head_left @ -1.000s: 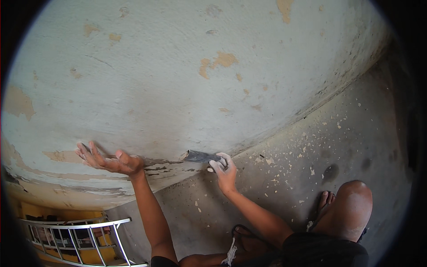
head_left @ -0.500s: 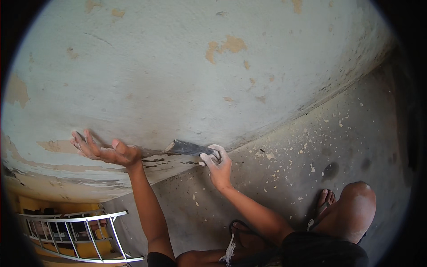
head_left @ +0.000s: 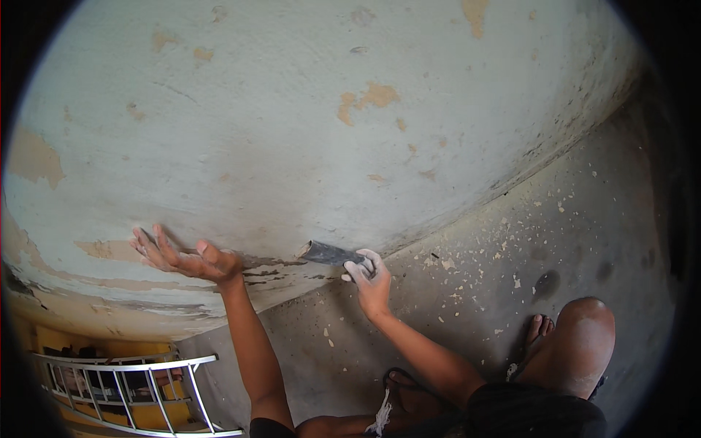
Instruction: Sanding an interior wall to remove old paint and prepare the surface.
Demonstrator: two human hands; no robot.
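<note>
My right hand (head_left: 372, 283), whitened with dust, grips a folded piece of dark grey sandpaper (head_left: 332, 253) by its right end. The sandpaper's curled left end shows a tan inner side. It lies at the low part of a pale, peeling wall (head_left: 277, 160); whether it presses on the surface I cannot tell. To the left, my left hand (head_left: 193, 263) is open, palm up and fingers spread, with dusty fingertips at the wall beside a bare tan patch (head_left: 109, 250). Dark streaks and flaked paint run along the wall between and below the hands.
Paint chips (head_left: 467, 274) litter the grey concrete floor (head_left: 577, 241) on the right. My bent knee (head_left: 584, 332) and sandalled feet are at the lower right. A metal ladder (head_left: 135, 398) lies at the lower left, before a yellow surface and dark items.
The view has shifted a little, so the wall patches sit lower. My right hand and the sandpaper have moved slightly right along the wall. My left hand keeps its place and pose.
</note>
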